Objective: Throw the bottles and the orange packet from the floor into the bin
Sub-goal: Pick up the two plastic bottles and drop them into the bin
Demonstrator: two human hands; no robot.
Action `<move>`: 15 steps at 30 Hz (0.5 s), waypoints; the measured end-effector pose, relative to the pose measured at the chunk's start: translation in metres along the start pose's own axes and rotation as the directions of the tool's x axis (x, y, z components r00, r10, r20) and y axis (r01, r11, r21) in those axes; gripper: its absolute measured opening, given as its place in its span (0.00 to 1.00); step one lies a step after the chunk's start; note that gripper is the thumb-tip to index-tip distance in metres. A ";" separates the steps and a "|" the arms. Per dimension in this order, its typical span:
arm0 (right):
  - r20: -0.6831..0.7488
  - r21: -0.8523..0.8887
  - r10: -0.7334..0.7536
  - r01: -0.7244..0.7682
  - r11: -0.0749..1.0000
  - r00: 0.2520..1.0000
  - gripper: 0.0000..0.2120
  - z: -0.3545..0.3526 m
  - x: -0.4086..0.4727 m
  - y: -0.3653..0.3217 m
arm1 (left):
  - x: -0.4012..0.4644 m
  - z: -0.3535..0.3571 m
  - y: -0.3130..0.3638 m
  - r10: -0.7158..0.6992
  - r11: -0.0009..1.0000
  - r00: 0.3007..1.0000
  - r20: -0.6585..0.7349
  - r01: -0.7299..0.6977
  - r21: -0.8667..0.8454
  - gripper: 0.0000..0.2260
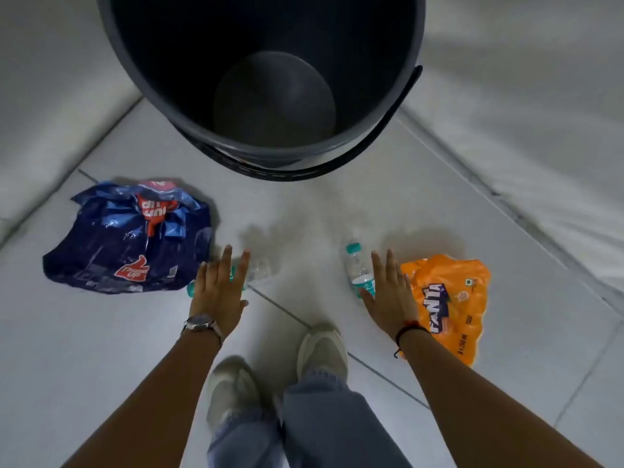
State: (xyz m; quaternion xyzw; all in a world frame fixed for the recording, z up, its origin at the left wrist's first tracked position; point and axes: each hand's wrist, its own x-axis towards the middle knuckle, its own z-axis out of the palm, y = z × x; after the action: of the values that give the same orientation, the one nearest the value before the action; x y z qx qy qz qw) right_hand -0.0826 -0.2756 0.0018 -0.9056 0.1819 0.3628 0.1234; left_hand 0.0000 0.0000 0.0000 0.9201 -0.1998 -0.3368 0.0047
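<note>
Beneath the left grip (217,292), on the tiled floor (304,214): the left bottle (260,270), clear, lying on its side. Shows a teal cap past the little-finger edge of that grip and a see-through body past the thumb side. Likely rolled flat because empty and light.

Left grip released, fingers spread and straight, palm down over the bottle. Looks poised to close around it; cannot tell whether already touching.

Just inside the right grip (391,295), on its thumb side: the right bottle (358,271), also lying down, teal cap pointing away toward the bin (158,96). Right grip likewise released, fingers straight and close together, grasping nothing. Sits between bottle and orange packet (449,298), so placed to take either one with a small shift.

Just outside the right grip, on its little-finger side: the orange packet, crumpled flat on the floor, edge tucked partly behind the grip.

Outside the left grip, near its little-finger side: a blue packet (128,238), crumpled, not named in the task, so best left alone.

Well ahead of both grips, beyond the fingertips: the bin, dark, mouth wide, bottom bare. Judged from that: nothing thrown in yet, all three things waiting on the floor.

Behind the grips: two pale shoes (320,349), planted between the arms, presumably for bending down to both bottles at once.
</note>
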 end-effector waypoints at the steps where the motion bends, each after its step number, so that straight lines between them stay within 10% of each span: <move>1: 0.022 0.013 0.020 -0.020 1.000 1.000 0.34 0.004 0.006 0.002 | 0.009 0.002 -0.001 -0.016 0.999 0.999 0.046 0.014 0.048 0.40; 15: 0.099 0.116 0.036 -0.048 0.992 0.994 0.34 0.031 0.026 -0.021 | 0.038 0.033 -0.010 -0.011 0.980 0.984 0.177 -0.025 0.199 0.33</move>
State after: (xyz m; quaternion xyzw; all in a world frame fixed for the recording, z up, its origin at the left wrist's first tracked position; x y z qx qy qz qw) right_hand -0.0752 -0.2521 -0.0364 -0.8739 0.2159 0.3975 0.1780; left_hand 0.0096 -0.0005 -0.0499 0.8817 -0.2355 -0.3953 -0.1048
